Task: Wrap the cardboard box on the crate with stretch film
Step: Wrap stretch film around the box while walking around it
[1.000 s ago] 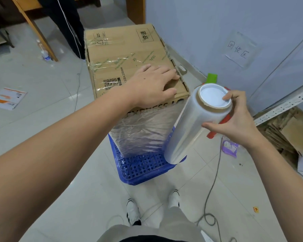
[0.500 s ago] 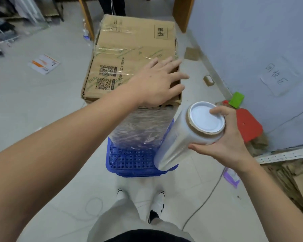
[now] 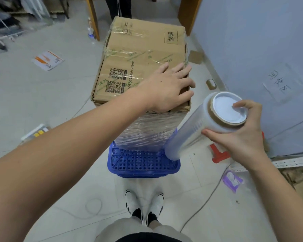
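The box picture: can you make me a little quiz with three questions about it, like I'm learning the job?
1. True or false: the left hand lies flat on top of the cardboard box.
2. What does the right hand hold? A) scissors B) the roll of stretch film C) a tape gun
3. Fill in: the box stands on a ____ crate.

Key:
1. True.
2. B.
3. Blue.
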`<state>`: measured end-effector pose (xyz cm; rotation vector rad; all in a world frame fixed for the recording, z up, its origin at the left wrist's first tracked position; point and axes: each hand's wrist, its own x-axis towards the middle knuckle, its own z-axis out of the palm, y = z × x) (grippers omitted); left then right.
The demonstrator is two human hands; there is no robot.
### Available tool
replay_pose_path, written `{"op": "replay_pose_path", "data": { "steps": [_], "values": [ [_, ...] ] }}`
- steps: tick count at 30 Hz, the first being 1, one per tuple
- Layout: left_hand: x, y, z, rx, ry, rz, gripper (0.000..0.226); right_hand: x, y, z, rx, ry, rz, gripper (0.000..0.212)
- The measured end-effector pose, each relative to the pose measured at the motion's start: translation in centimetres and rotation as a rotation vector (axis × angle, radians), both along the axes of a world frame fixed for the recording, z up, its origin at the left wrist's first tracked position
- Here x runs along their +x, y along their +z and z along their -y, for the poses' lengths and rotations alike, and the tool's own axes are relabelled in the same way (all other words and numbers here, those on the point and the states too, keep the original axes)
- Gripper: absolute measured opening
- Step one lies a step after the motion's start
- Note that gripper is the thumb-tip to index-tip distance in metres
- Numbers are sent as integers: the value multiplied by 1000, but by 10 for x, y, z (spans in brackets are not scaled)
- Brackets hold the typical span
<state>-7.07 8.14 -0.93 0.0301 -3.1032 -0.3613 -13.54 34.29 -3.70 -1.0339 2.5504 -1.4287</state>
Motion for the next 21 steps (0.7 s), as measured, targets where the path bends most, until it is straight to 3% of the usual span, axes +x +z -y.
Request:
{"op": "replay_pose_path", "data": {
  "steps": [8,21],
  "values": [
    [-2,-4,2,4,37,6,68,-18,3,21,11,-24,38,80],
    [-4,-8,1,44,87,-25,80,-20,-3,40,18,-6,100,82]
  ]
}}
